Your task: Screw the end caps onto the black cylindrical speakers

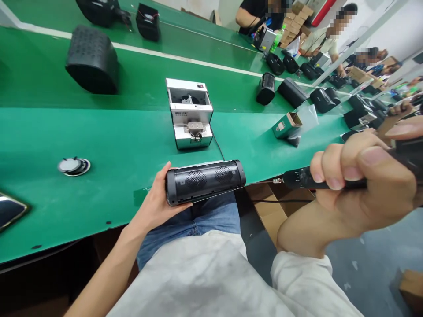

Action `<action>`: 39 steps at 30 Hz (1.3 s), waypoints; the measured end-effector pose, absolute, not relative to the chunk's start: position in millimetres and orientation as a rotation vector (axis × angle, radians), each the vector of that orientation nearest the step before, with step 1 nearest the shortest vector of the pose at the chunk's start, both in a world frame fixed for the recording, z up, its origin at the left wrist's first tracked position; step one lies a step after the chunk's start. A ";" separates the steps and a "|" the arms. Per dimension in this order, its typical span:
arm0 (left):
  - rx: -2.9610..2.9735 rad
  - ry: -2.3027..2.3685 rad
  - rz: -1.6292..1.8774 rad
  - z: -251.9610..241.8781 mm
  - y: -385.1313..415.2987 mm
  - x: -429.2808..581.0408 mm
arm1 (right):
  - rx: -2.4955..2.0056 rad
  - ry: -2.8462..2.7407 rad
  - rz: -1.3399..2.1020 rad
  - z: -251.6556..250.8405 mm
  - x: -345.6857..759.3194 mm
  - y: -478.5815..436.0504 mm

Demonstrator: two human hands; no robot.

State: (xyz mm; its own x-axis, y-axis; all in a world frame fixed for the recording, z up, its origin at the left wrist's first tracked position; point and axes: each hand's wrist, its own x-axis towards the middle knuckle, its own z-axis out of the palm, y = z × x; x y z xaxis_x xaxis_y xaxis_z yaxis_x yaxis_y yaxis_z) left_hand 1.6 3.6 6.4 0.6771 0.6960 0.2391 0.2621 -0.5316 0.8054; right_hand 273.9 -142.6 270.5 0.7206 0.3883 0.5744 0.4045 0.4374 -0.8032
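My left hand (157, 200) grips one end of a black speaker housing (206, 180) with two round perforated patches on its upward side. It lies at the near edge of the green table, above my lap. Raised at the right, my right hand (366, 171) is wrapped round a black electric screwdriver (299, 177). Its bit points left at the housing's far end, apart from it. Behind the housing stands a silver and black screw feeder (191, 116). A round speaker driver (73, 166) rests on the table to the left.
A black speaker (94, 59) stands on the green table (132, 132) at the back left, and several more line the right side. A small green box (287, 124) sits beside a plastic bag. A phone (11, 210) lies at far left. Other people work farther back; cardboard boxes are below.
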 end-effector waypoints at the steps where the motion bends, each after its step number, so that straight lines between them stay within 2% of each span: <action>1: 2.112 0.743 0.706 6.8 3.6 1.3 | -1.093 -0.821 -0.013 267.6 273.8 -141.8; 9: 2.089 0.749 0.698 9.6 2.4 1.7 | -1.102 -0.920 0.022 232.2 275.5 -141.0; 16: 2.077 0.758 0.637 12.5 -3.2 -3.3 | -1.099 -0.934 0.203 185.2 280.7 -140.8; 22: 2.019 0.787 0.594 11.6 -6.4 -5.5 | -1.044 -0.845 0.226 184.4 263.1 -141.7; 35: 1.952 0.808 0.529 3.2 3.0 -11.0 | -0.996 -1.046 0.282 160.0 286.7 -148.8; 39: 1.934 0.824 0.481 10.1 12.1 -9.6 | -0.959 -1.116 0.386 176.6 295.3 -158.7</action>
State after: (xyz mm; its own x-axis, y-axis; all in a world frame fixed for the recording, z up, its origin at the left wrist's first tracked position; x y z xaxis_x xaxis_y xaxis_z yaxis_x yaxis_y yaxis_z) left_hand -9.6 12.1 10.1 0.6962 0.7178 -0.0079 0.3461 -0.3260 0.8798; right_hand 295.3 -158.7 176.6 0.4271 0.6932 0.5806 0.1858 0.5611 -0.8066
